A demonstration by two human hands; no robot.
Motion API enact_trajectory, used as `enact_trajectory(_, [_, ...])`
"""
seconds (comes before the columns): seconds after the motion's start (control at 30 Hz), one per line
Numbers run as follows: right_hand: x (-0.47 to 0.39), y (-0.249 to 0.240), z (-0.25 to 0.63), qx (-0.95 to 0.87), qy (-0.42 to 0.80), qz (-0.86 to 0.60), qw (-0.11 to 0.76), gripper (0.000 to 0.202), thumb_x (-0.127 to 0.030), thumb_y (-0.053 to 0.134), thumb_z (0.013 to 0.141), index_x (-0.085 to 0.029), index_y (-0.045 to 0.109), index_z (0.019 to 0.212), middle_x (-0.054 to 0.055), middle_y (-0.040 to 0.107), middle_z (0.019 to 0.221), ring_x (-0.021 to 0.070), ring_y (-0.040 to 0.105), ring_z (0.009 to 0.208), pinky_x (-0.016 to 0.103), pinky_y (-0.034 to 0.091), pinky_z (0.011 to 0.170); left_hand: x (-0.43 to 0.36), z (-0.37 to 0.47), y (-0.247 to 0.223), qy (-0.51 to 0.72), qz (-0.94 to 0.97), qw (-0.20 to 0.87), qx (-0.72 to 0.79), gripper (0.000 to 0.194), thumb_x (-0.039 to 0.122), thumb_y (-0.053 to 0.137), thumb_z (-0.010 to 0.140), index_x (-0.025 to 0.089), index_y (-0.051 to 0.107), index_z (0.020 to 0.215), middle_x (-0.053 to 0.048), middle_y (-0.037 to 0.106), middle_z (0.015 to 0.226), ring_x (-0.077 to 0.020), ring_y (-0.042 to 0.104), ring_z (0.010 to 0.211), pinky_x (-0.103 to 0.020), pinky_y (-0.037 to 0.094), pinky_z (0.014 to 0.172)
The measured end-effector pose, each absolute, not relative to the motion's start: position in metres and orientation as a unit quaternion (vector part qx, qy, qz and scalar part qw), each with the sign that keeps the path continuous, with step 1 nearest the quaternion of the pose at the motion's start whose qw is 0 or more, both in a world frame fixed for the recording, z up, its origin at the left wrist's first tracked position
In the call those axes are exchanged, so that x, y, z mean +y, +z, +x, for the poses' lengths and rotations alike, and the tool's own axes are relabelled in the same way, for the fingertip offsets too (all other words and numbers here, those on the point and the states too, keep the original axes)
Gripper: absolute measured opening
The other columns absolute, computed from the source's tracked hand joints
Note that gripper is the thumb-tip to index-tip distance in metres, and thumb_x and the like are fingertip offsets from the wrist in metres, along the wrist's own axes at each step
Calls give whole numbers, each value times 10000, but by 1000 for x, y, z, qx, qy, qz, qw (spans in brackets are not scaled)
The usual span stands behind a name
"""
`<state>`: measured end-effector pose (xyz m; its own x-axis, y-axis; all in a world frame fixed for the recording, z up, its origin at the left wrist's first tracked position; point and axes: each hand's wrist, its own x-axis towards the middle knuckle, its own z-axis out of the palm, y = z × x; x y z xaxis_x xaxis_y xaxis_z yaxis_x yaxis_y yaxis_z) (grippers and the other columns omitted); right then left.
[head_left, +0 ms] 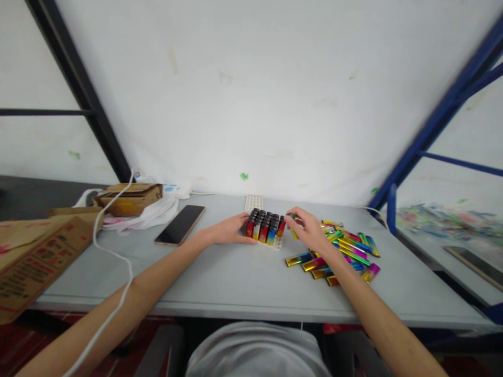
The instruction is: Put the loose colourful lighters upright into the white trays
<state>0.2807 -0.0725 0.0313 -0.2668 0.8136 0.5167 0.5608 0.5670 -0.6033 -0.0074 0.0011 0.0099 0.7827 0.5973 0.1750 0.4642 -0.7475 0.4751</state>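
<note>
one phone, two white trays, two cardboard boxes, many loose lighters, uncounted

No text, brand or number can be read anywhere. Rows of dark print are seen on the side of the cardboard box at the left edge of the table, along with red marks near its top edge, but the letters are too small and blurred to be made out. A yellow patch is seen on the smaller cardboard box behind it, and nothing can be read there either.
</note>
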Motion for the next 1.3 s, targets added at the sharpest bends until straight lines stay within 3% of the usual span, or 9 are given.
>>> enact_trajectory(0.07, [-71,31,281,-799,115,-431,402,358,-550,536,995,-210,641,945,51,662,850,189,609,763,309,497,723,1,-7,10,160,921,206,288,680,602,755,835,152,611,1324,-149,605,1396,-325,569,1297,-411,404,1172])
enact_trajectory(0.23, [-68,24,281,-797,147,-456,368,315,-526,666,925,-221,641,1002,-27,629,667,167,578,606,287,463,633,1,-7,11,157,921,203,292,665,621,739,839,154,623,1297,-145,616,1371,-323,585,1271,-402,424,1154])
enact_trajectory(0.5, [-64,16,280,-810,103,-479,321,274,-449,689,928,-230,632,1082,-38,647,677,158,597,591,264,423,597,2,-8,9,161,920,203,294,675,604,757,828,146,621,1305,-146,618,1367,-333,590,1268,-411,433,1148])
enact_trajectory(0.77, [-61,13,286,-802,73,-475,355,296,-492,699,923,-236,636,1058,-35,644,654,162,609,580,270,459,604,2,-8,9,157,923,195,292,665,594,752,839,134,627,1303,-153,619,1365,-331,591,1272,-401,423,1157])
enact_trajectory(0.93, [-63,17,285,-806,128,-464,344,303,-487,704,914,-237,617,1061,-43,652,669,149,607,575,259,469,592,3,-8,7,158,923,192,293,684,622,742,838,144,616,1310,-142,621,1353,-320,591,1256,-398,430,1144])
enact_trajectory(1.3, [-67,18,283,-798,128,-472,353,315,-503,724,887,-238,574,969,-54,642,635,145,587,546,253,438,568,4,-9,5,166,923,197,286,673,611,747,840,153,618,1316,-142,619,1368,-320,595,1256,-407,437,1141])
